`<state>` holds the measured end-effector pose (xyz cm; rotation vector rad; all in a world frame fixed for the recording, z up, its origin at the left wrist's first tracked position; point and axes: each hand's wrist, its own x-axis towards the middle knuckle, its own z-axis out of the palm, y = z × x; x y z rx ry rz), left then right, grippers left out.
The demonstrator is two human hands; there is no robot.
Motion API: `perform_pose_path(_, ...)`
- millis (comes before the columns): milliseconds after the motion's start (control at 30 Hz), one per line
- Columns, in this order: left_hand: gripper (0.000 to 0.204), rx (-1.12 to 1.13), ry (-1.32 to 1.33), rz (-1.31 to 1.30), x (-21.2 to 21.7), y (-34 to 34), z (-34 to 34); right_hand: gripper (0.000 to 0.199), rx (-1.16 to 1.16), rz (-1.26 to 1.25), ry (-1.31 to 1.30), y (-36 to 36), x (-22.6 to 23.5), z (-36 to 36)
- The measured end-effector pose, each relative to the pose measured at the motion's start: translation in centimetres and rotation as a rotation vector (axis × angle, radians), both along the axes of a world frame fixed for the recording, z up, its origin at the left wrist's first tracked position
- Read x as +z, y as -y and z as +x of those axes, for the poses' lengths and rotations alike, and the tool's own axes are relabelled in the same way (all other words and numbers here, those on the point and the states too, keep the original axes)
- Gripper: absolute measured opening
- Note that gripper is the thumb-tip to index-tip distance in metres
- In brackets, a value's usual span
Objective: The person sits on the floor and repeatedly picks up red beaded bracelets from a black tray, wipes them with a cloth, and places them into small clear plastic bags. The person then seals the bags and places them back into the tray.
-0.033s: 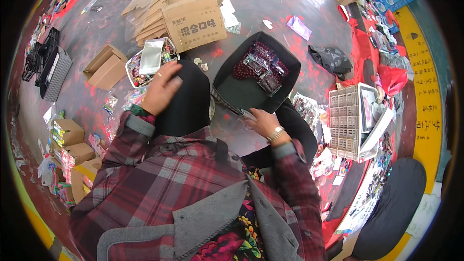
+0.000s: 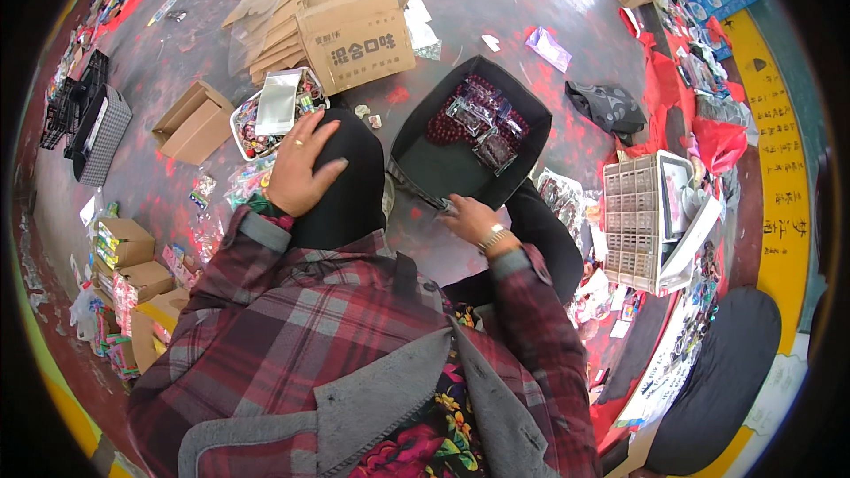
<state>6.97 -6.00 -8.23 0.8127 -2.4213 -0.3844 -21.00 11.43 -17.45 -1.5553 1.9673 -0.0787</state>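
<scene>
My left hand (image 2: 304, 165) rests on my left knee, fingers spread and holding nothing. At the near corner of a black open fabric box (image 2: 443, 170), my right hand (image 2: 469, 221) has its fingers drawn together; a small pale, shiny bit shows at the fingertips, too small to name. The box sits tilted between my legs. Inside, on its far right side, lie dark red beaded-looking pieces (image 2: 445, 128) and several clear packets (image 2: 494, 152).
Beyond my left knee stand a white basket of small packets (image 2: 243, 128), an open carton (image 2: 197, 124) and a stack of flattened cardboard (image 2: 274, 31). To the right are a beige slatted crate (image 2: 630, 221), a dark bag (image 2: 606, 108) and a black stool seat (image 2: 722, 381).
My left hand has moved slightly right and nearer, settling with its fingers more spread on the knee. My right hand has shifted a little left, closer to the box's near corner.
</scene>
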Motion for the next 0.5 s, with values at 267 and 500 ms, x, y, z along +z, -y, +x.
perform_pose_path(267,0.049,0.006,0.022,0.085,-0.1,0.2,1.1,0.036,-0.14,0.194,-0.232,0.8,-14.7,0.8)
perform_pose_path(500,0.049,0.046,0.023,0.062,0.0,-0.2,1.6,0.022,0.055,0.331,-0.233,0.9,-9.7,0.3)
